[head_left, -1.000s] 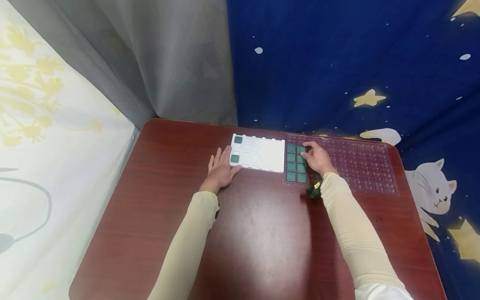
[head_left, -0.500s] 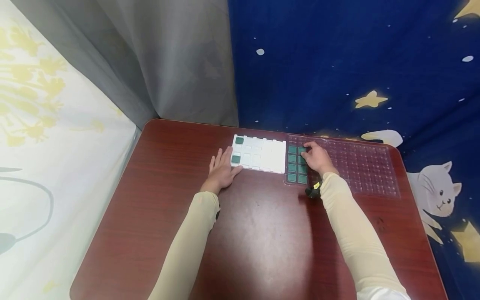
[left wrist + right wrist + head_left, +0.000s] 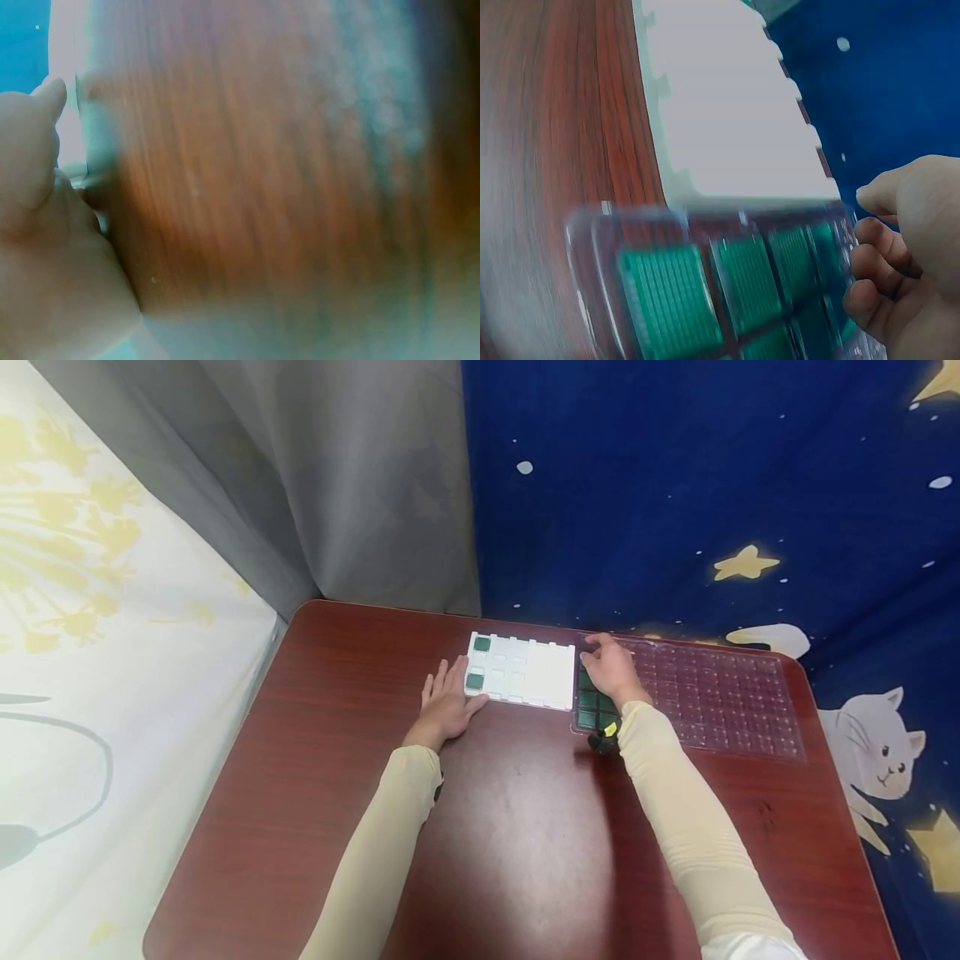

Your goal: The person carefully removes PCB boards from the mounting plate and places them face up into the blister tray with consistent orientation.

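My left hand (image 3: 446,706) lies with fingers spread against the left end of a white notched tray (image 3: 551,677). Two green squares (image 3: 475,681) sit in that tray's left column. Right of it, a clear plastic blister tray (image 3: 720,702) holds several green squares (image 3: 587,718) at its left end. Over these my right hand (image 3: 615,672) hovers, thumb and index finger reaching toward the white tray. In the right wrist view, its other fingers (image 3: 866,262) are curled beside the ribbed green squares (image 3: 671,292). Whether something is between the fingertips is hidden.
Both trays lie near the back edge of a reddish-brown wooden table (image 3: 517,827). Behind it hang a grey curtain (image 3: 390,485) and a blue one (image 3: 637,510) with stars. A small black device with a yellow mark (image 3: 603,739) is at my right wrist.
My right hand has moved left from the upper right green square, across the green squares toward the white tray. My left hand stays at the white tray's left end.
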A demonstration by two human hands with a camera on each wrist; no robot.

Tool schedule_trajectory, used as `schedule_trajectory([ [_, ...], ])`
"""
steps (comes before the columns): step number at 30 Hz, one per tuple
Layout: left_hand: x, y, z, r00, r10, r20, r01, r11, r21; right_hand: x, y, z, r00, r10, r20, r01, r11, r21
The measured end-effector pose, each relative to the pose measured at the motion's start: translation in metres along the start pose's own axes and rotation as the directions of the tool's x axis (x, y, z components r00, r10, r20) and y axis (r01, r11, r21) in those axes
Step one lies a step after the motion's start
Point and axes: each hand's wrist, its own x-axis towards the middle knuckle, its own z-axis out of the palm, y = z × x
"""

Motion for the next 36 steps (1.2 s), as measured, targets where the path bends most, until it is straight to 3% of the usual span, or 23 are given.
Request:
schedule_trajectory([
  [11,-0.01,0.007,-0.005,1.0,0.004,-0.004,-0.004,1.0,-0.027,0.003,-0.039,0.032,0.999,-0.032,0.015,0.03,0.996,0.083],
  [18,-0.009,0.007,-0.006,1.0,0.011,-0.012,-0.012,0.999,-0.041,0.005,-0.065,0.052,0.996,-0.084,0.033,0.078,0.988,0.136],
  [30,-0.007,0.008,-0.006,1.0,-0.011,-0.024,0.011,1.0,0.008,0.011,-0.091,0.076,0.988,-0.144,0.056,0.134,0.98,0.148],
  [36,-0.005,0.007,-0.006,1.0,-0.008,-0.007,0.008,1.0,0.014,0.014,-0.099,0.088,0.987,-0.111,0.119,0.093,0.984,0.15],
])
